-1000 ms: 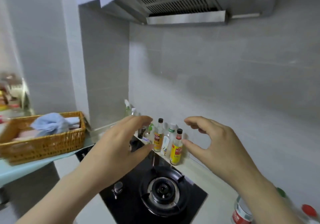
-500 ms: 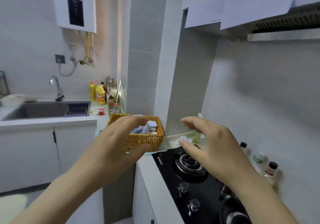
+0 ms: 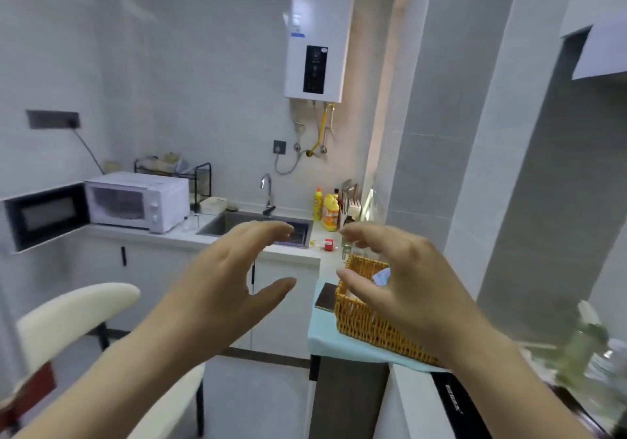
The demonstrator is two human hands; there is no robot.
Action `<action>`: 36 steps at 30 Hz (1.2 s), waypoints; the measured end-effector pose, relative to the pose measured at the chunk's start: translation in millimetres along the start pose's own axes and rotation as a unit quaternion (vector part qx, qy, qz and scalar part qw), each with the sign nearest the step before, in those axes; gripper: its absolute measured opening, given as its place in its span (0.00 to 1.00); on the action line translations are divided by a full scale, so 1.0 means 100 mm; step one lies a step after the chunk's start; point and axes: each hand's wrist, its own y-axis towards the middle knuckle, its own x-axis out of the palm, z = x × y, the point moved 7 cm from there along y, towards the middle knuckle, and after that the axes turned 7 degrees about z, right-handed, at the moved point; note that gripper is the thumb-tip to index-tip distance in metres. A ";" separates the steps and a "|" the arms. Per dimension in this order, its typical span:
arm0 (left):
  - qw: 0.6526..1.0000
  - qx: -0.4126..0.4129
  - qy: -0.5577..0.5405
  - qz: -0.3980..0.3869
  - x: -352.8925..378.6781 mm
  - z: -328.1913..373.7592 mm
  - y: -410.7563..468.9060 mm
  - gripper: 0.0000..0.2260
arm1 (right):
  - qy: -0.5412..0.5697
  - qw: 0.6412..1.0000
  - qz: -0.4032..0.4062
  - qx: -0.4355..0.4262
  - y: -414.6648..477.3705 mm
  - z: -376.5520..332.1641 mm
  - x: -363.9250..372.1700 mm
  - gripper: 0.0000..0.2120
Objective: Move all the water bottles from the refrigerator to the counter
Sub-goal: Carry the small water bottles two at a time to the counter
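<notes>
Hovering half-curled, left hand point(image 3: 224, 289) and right hand point(image 3: 407, 282) face the white counter point(image 3: 183, 239).

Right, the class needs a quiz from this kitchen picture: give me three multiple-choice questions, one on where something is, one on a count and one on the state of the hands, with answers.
1. Where does the wicker basket stand?
A. On the chair
B. On the microwave
C. On a light blue cloth

2. How many yellow bottles stand right of the tap?
A. One
B. Two
C. Five

3. What are the left hand and right hand doing?
A. Both are raised and hold nothing
B. Both grip a water bottle
C. Both rest flat on the counter

Answers:
1 C, the cloth's edge shows under the basket.
2 B, a slim one and a wider one stand side by side.
3 A, the fingers are loosely curved round empty air.
</notes>
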 end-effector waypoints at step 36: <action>0.809 -0.300 0.434 0.258 -4.14 -0.19 -2.37 0.23 | 0.422 0.832 -0.026 -0.360 0.59 -4.72 0.99 0.20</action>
